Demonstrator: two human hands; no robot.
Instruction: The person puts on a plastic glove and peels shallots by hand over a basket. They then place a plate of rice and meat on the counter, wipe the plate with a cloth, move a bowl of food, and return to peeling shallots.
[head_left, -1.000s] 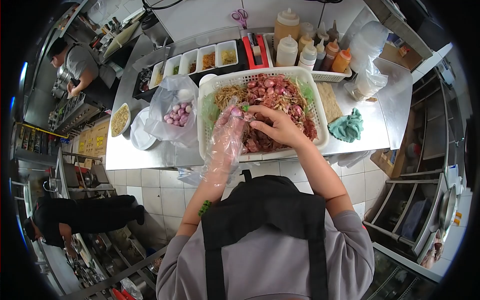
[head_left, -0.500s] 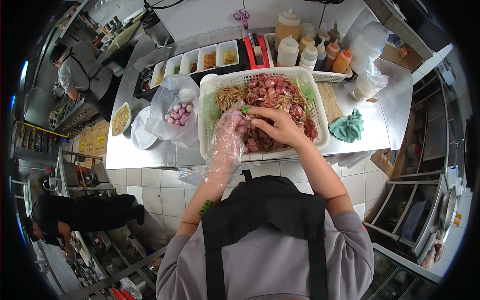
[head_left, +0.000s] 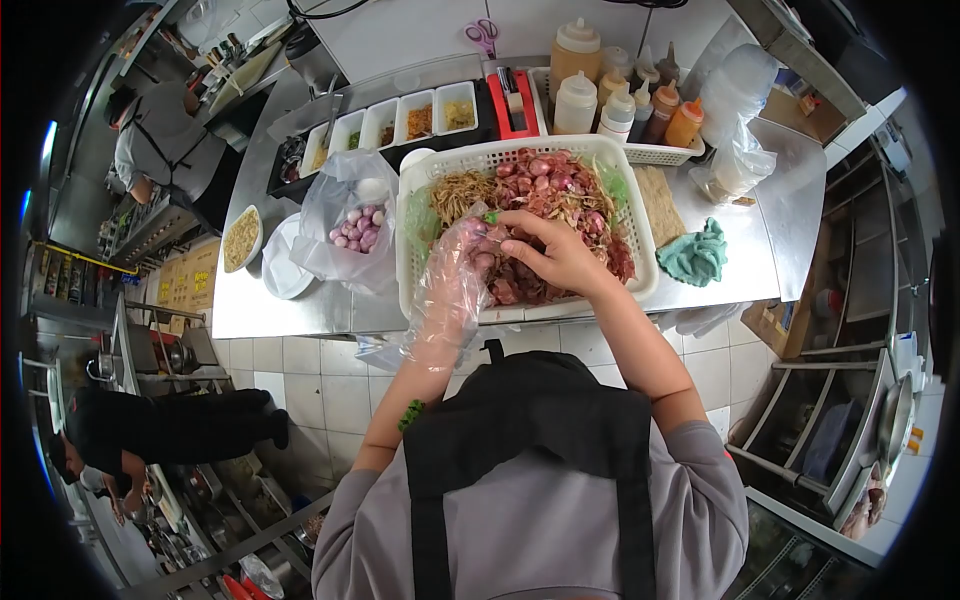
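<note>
Turned further away than before, a co-worker [head_left: 170,140] stands at our far left. Smooth pale shallots [head_left: 356,230] fill a crinkly clear bag [head_left: 340,190]. Our left hand [head_left: 465,260], in wrinkled plastic, curls over the perforated basket [head_left: 645,250] of papery red shallots [head_left: 540,170]; our bare right hand [head_left: 558,250] bends close against it. We cannot tell either's grip. Beyond lies a rumpled green cloth [head_left: 695,252].

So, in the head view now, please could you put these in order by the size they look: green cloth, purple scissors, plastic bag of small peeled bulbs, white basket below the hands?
Largest to smallest, as they look:
1. White basket
2. Plastic bag
3. Green cloth
4. Purple scissors
</note>
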